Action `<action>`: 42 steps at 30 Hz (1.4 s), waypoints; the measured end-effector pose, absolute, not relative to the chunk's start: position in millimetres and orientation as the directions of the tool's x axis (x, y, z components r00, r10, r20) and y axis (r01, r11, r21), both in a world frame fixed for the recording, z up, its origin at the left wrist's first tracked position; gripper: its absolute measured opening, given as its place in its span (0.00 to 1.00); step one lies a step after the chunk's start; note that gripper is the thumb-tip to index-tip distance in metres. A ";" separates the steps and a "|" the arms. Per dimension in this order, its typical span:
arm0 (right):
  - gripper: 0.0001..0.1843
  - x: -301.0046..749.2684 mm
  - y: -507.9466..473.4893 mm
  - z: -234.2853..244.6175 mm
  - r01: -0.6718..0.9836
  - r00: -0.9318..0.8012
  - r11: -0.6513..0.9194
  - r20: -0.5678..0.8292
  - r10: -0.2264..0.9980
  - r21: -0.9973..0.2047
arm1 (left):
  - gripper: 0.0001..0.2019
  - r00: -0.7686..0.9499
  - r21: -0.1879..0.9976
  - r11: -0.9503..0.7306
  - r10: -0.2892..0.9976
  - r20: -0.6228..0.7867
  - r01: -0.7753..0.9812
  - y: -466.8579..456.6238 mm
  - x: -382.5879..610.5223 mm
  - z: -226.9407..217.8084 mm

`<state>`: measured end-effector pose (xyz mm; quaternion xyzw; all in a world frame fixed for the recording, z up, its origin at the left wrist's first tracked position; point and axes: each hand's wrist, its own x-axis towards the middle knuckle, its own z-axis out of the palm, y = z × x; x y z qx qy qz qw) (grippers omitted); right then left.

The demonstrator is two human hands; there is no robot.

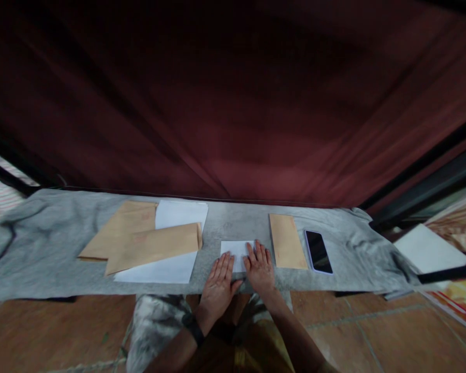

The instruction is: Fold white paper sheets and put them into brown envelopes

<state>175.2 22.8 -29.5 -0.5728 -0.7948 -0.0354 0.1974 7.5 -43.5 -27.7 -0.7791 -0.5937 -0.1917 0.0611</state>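
White paper [237, 250] lying flat on cloth-covered desk [236, 220], left of lone envelope [289, 242]; phone [318, 252] beyond. Left hand [218, 284] over near-left corner, right hand [260, 268] over right edge. Grip: both palms down, fingers extended, pinching nothing. Judged light, thin, pliable, easily creased, prone to slide. Best hold, in my judgement: opposite edges, flat fingers, light pressure.

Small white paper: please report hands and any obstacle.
Left hand, right hand: open, partly on small white paper. Paper lies on grey cloth. Only hands cover it; brown envelope at right, apart.
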 end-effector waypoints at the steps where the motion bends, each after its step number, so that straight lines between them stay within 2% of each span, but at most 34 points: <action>1: 0.27 175.3 23.1 -29.0 0.925 -0.264 0.339 0.352 0.898 -0.171 | 0.36 0.230 0.132 -0.295 0.901 0.367 0.946 -45.7 4.5 -27.5; 6: 0.26 168.1 22.5 -21.5 0.925 -0.252 0.329 0.342 0.905 -0.189 | 0.37 0.238 0.132 -0.303 0.901 0.363 0.944 -50.5 -2.0 -26.8; 12: 0.26 153.9 7.4 -21.3 0.870 -0.364 0.443 0.326 0.873 -0.217 | 0.35 0.253 0.118 -0.307 0.908 0.333 0.945 -51.4 -1.4 -24.3; 20: 0.28 161.6 1.3 -29.3 0.891 -0.340 0.419 0.354 0.871 -0.176 | 0.34 0.243 0.108 -0.284 0.925 0.293 0.953 -66.0 -14.3 -15.7; 26: 0.29 165.2 0.9 -30.1 0.878 -0.381 0.448 0.318 0.868 -0.170 | 0.27 0.257 0.190 -0.306 0.935 0.246 0.933 -42.8 8.4 5.0; 31: 0.29 167.2 0.2 -27.0 0.880 -0.412 0.457 0.270 0.870 -0.131 | 0.35 0.314 0.227 -0.368 0.918 0.242 0.902 -42.7 15.5 0.7; 35: 0.29 165.0 0.0 -23.4 0.887 -0.396 0.440 0.260 0.881 -0.142 | 0.36 0.314 0.218 -0.369 0.916 0.250 0.903 -58.8 3.2 -9.4; 42: 0.28 162.0 -0.6 -25.5 0.889 -0.375 0.427 0.275 0.885 -0.163 | 0.25 0.212 0.220 -0.263 0.950 0.230 0.939 -24.3 4.2 -3.4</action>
